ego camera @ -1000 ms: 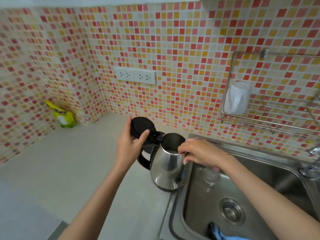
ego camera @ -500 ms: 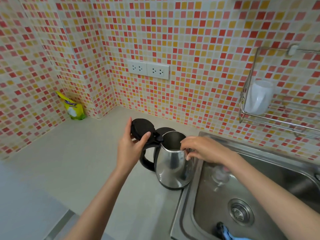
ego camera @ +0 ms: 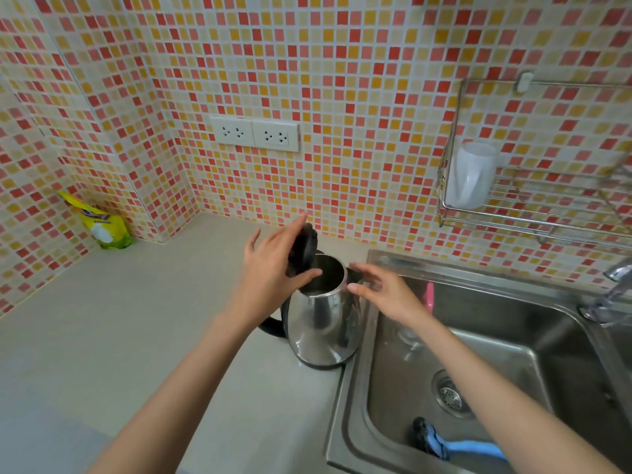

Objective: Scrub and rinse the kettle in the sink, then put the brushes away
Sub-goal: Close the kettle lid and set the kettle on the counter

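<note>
Step in hand, by judgement: opening up the kettle (ego camera: 321, 330) and getting it across into the sink (ego camera: 355, 405) for scrubbing. Kettle upright on the worktop (ego camera: 136, 319), just beside the sink's left rim, at 9 o'clock from the basin and not yet in it. Lid (ego camera: 302, 248) flipped up at the mouth's 11 o'clock, black handle (ego camera: 272, 328) pointing toward 8 o'clock.

Left hand (ego camera: 270, 268) spread, fingers straight against the back of the raised lid, thumb reaching across below it toward the mouth; nothing clasped outright. Right hand (ego camera: 386, 289) likewise spread and relaxed, fingertips at the rim's 3 o'clock; contact there too close to call.

To do it well:
- Take the handle with the left hand rather than the hinged lid; risk of flexing or snapping down under load.
- Steady the steel wall low with the right hand; polished metal, probably slippery once wet.
- Lift clear of the sink rim, then lower toward the drain (ego camera: 449, 396). Avoid knocking the blue-handled brush (ego camera: 458, 448) at the basin's 6 o'clock or the pink item (ego camera: 429, 295) against the back wall at 12 o'clock.
- Shield the base from the tap (ego camera: 612, 285) at 3 o'clock.
- Leave the lid fully back for brush access inside.
</note>
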